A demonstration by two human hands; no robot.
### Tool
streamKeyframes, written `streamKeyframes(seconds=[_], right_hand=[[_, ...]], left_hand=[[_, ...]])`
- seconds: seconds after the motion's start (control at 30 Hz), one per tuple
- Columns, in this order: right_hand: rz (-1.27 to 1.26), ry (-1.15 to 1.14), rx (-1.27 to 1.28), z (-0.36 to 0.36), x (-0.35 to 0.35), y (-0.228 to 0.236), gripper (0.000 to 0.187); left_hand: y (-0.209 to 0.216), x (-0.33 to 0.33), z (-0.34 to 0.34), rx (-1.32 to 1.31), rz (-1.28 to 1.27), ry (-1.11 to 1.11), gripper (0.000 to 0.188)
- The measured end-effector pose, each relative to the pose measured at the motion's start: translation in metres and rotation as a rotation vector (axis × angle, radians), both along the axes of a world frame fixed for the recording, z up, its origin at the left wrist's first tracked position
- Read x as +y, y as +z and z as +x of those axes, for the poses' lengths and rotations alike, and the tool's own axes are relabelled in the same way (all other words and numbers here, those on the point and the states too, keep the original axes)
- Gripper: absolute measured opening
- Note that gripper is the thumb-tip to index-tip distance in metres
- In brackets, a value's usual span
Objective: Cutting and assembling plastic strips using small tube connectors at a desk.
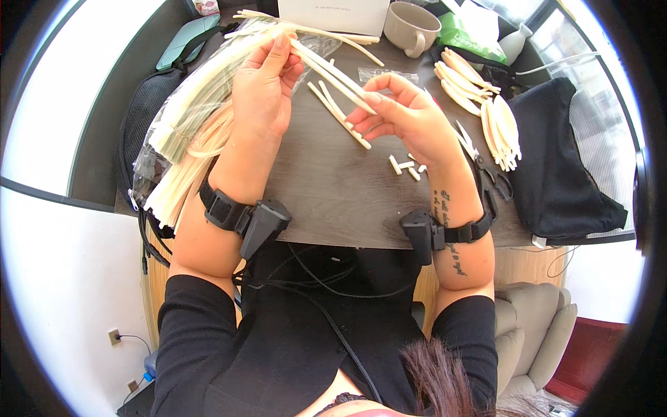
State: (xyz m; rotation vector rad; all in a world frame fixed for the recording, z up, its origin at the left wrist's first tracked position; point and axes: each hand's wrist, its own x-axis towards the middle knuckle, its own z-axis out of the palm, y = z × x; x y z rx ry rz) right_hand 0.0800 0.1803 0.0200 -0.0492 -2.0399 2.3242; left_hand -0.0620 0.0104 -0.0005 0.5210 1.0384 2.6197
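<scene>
Left hand: the left hand is hovering above the far left part of the table, its thumb and fingers pinching shut on the upper ends of the thin cream-coloured flat strips
Right hand: the right hand is curling around the lower ends of the same strips, fingertips closed on them, a short way right of the left hand
Strips in hand: the strips are slanting from upper left to lower right between the two hands, raised above the dark brown wooden table
Cut pieces: small cream-coloured strip offcuts are lying on the table just beside the right wrist
Supply: a clear plastic bag of long cream strips is lying along the left edge of the table, under the left forearm
Finished stock: a pile of cream leaf-shaped folded pieces is lying to the right of the right hand
Tool: black-handled scissors are lying just behind the right wrist, partly hidden by it
Background: a beige ceramic mug is standing at the far edge; a black fabric bag is resting at the right
</scene>
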Motion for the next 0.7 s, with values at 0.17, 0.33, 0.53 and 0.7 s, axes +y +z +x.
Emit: streamKeyframes(seconds=[0.17, 0.33, 0.53, 0.7], right_hand=[[0.035, 0.091, -0.101, 0.0006, 0.0022, -0.0001, 0.033], [0.038, 0.098, -0.173, 0.0017, 0.0001, 0.0034, 0.036], [-0.021, 0.218, -0.187, 0.0031, 0.0007, 0.0058, 0.038], [-0.041, 0.271, -0.182, 0.0025, 0.0022, 0.0013, 0.037]], left_hand=[[0.0015, 0.0012, 0.0010, 0.020, 0.012, 0.018, 0.014], [0.0011, 0.0007, 0.0013, 0.065, 0.018, 0.007, 0.015], [0.0046, 0.0001, 0.0054, 0.120, 0.011, -0.018, 0.019], [0.0070, -0.0001, 0.0077, 0.111, -0.012, -0.014, 0.020]])
